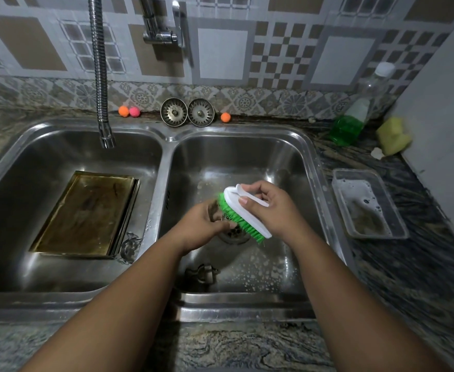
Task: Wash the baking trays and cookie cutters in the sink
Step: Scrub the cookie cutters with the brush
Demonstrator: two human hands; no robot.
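Over the drain of the right sink basin [295, 162], my right hand [271, 208] grips a white scrub brush [247, 210] with green bristles. The bristles press against a small metal cookie cutter [216, 210] that my left hand [204, 224] pinches; the hand and brush hide most of it. A second cookie cutter [201, 272] lies on the basin floor near the front. In the left basin [19, 162], a stack of brownish baking trays [86, 213] lies flat, with another cutter [130, 244] beside their right corner.
A flexible tap spout [101, 76] hangs over the left basin. Two sink strainers [187, 112] and small coloured balls stand on the back ledge. On the right counter are a green dish-soap bottle [351, 122], a yellow sponge [393, 138] and a plastic tub [368, 205] of soapy water.
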